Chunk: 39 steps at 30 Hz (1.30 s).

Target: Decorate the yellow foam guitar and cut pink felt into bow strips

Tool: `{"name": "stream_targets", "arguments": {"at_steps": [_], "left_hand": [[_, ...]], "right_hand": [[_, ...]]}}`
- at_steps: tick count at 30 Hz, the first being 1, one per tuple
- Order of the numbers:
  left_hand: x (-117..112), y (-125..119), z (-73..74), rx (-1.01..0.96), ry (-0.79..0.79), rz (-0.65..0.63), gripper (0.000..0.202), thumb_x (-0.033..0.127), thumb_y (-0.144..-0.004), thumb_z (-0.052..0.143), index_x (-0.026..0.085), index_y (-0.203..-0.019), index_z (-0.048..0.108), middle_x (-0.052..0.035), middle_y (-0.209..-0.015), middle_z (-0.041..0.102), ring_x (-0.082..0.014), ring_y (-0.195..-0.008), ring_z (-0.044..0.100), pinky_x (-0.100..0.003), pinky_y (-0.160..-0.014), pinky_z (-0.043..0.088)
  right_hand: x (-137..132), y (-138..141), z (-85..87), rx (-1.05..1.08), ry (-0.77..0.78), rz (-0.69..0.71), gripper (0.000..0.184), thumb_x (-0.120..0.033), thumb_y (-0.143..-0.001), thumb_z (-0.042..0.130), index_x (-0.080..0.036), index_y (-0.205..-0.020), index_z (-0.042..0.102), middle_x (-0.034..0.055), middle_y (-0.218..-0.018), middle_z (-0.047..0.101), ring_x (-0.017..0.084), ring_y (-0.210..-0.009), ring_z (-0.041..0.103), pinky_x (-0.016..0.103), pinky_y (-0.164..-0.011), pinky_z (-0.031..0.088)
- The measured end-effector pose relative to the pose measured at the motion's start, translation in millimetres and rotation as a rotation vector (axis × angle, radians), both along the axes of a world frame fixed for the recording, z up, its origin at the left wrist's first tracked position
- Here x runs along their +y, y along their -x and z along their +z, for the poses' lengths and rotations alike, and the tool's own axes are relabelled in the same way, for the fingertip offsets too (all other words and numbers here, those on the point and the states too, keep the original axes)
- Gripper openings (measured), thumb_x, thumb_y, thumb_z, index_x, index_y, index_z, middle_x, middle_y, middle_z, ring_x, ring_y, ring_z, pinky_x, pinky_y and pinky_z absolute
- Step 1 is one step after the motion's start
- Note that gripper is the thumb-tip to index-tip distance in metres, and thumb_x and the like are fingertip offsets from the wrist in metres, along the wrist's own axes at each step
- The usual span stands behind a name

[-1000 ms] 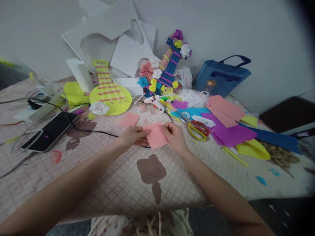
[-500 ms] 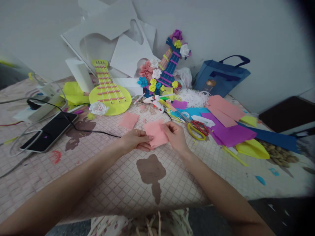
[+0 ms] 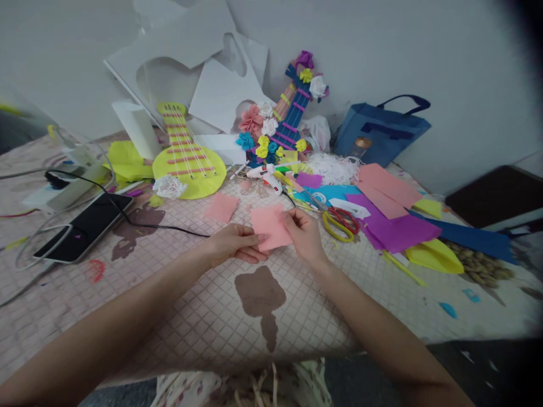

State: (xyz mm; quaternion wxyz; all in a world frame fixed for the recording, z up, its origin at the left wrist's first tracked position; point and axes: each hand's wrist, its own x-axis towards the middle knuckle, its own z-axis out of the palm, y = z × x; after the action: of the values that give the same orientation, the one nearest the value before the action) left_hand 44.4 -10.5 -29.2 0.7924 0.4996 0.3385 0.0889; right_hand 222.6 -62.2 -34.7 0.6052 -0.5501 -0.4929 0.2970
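Observation:
A small pink paper square (image 3: 271, 227) is held between my two hands above the quilted tablecloth (image 3: 190, 316). My left hand (image 3: 235, 243) pinches its lower left edge with the thumb on top. On the other side, my right hand (image 3: 303, 233) grips the right edge between thumb and fingers. Another pink square (image 3: 222, 208) lies flat just beyond my left hand. Scissors with yellow and red handles (image 3: 339, 225) rest to the right of my right hand.
A yellow paper guitar (image 3: 190, 169) and a flower-covered blue guitar (image 3: 292, 116) stand at the back. The glue gun (image 3: 266, 174) lies before them. Purple paper (image 3: 394, 229) and a blue bag (image 3: 382, 135) are right; a phone (image 3: 87, 229) and cables are left.
The pink square between my hands has turned slightly and lies flatter, with its lower edge straighter. Both hands have shifted very slightly; the things on the table stay put.

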Motion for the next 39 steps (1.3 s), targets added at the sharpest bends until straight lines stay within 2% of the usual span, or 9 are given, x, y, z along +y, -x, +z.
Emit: {"name": "stream_targets", "arguments": {"at_steps": [5, 14, 16, 18, 21, 23, 28, 34, 39], "left_hand": [[-3.6, -0.4, 5.9, 0.065, -0.003, -0.081, 0.031, 0.037, -0.064, 0.079, 0.013, -0.081, 0.068, -0.0077, -0.077, 0.074, -0.0144, -0.064, 0.069, -0.022, -0.059, 0.054], [2.6, 5.7, 5.5, 0.043, -0.070, -0.180, 0.033, 0.038, -0.063, 0.078, 0.015, -0.084, 0.068, -0.0095, -0.085, 0.074, -0.0179, -0.073, 0.070, -0.025, -0.064, 0.054], [5.6, 6.7, 6.2, -0.003, -0.082, -0.132, 0.040, 0.038, -0.063, 0.079, 0.015, -0.094, 0.067, -0.0099, -0.093, 0.073, -0.0188, -0.081, 0.070, -0.028, -0.072, 0.054], [7.8, 6.2, 6.8, -0.083, -0.072, 0.009, 0.043, 0.040, -0.065, 0.077, 0.014, -0.097, 0.066, -0.0098, -0.091, 0.073, -0.0186, -0.082, 0.069, -0.030, -0.077, 0.053], [10.5, 4.8, 7.6, -0.152, -0.047, 0.265, 0.031, 0.037, -0.071, 0.073, 0.012, -0.088, 0.065, -0.0071, -0.078, 0.072, -0.0154, -0.070, 0.068, -0.029, -0.072, 0.054], [12.4, 4.7, 8.5, -0.133, -0.039, 0.352, 0.022, 0.031, -0.073, 0.073, 0.012, -0.081, 0.064, -0.0049, -0.072, 0.071, -0.0136, -0.063, 0.067, -0.026, -0.065, 0.054], [15.6, 6.7, 10.7, -0.076, -0.029, 0.316, 0.019, 0.028, -0.073, 0.072, 0.011, -0.075, 0.064, -0.0050, -0.069, 0.070, -0.0138, -0.057, 0.066, -0.025, -0.058, 0.054], [13.6, 5.8, 8.0, -0.071, -0.030, 0.248, 0.023, 0.032, -0.073, 0.073, 0.011, -0.075, 0.064, -0.0063, -0.070, 0.070, -0.0150, -0.060, 0.067, -0.027, -0.061, 0.055], [13.0, 4.2, 6.5, -0.052, -0.086, 0.327, 0.032, 0.041, -0.074, 0.069, 0.010, -0.078, 0.062, -0.0084, -0.069, 0.070, -0.0158, -0.058, 0.066, -0.027, -0.057, 0.053]], "right_hand": [[-0.8, 0.2, 0.4, -0.003, 0.017, -0.007, 0.032, -0.044, -0.078, 0.061, -0.019, -0.061, 0.051, -0.0050, -0.055, 0.040, 0.009, -0.052, 0.032, 0.024, -0.048, 0.026], [-1.7, -1.1, -0.1, -0.011, 0.019, -0.040, 0.033, -0.045, -0.079, 0.059, -0.019, -0.062, 0.049, -0.0039, -0.057, 0.041, 0.010, -0.054, 0.034, 0.024, -0.049, 0.026], [-1.9, -0.2, -1.4, -0.001, 0.013, -0.034, 0.032, -0.044, -0.079, 0.060, -0.019, -0.062, 0.049, -0.0038, -0.058, 0.042, 0.010, -0.054, 0.034, 0.024, -0.049, 0.026], [-2.7, 2.0, -2.4, 0.015, 0.020, -0.018, 0.032, -0.044, -0.079, 0.060, -0.019, -0.062, 0.050, -0.0038, -0.058, 0.042, 0.010, -0.053, 0.034, 0.023, -0.049, 0.026], [-4.2, 5.7, -3.3, 0.035, 0.058, 0.021, 0.034, -0.047, -0.078, 0.062, -0.019, -0.063, 0.051, -0.0038, -0.057, 0.042, 0.009, -0.052, 0.035, 0.023, -0.048, 0.027], [-4.4, 6.1, -3.6, 0.090, 0.118, 0.081, 0.040, -0.056, -0.078, 0.057, -0.019, -0.064, 0.052, -0.0028, -0.058, 0.045, 0.010, -0.052, 0.039, 0.023, -0.048, 0.031], [-1.4, -0.5, -2.2, 0.269, 0.290, 0.285, 0.066, -0.078, -0.078, 0.028, -0.020, -0.076, 0.059, 0.0037, -0.067, 0.059, 0.015, -0.057, 0.054, 0.026, -0.050, 0.042], [-1.5, -1.7, 0.9, 0.140, 0.188, 0.261, 0.033, -0.050, -0.074, 0.064, -0.020, -0.067, 0.055, -0.0033, -0.060, 0.050, 0.010, -0.054, 0.047, 0.022, -0.048, 0.039], [-2.8, 2.5, 1.1, 0.115, 0.215, 0.239, 0.029, -0.046, -0.073, 0.065, -0.019, -0.067, 0.054, -0.0044, -0.056, 0.048, 0.009, -0.049, 0.044, 0.022, -0.045, 0.037]]}}
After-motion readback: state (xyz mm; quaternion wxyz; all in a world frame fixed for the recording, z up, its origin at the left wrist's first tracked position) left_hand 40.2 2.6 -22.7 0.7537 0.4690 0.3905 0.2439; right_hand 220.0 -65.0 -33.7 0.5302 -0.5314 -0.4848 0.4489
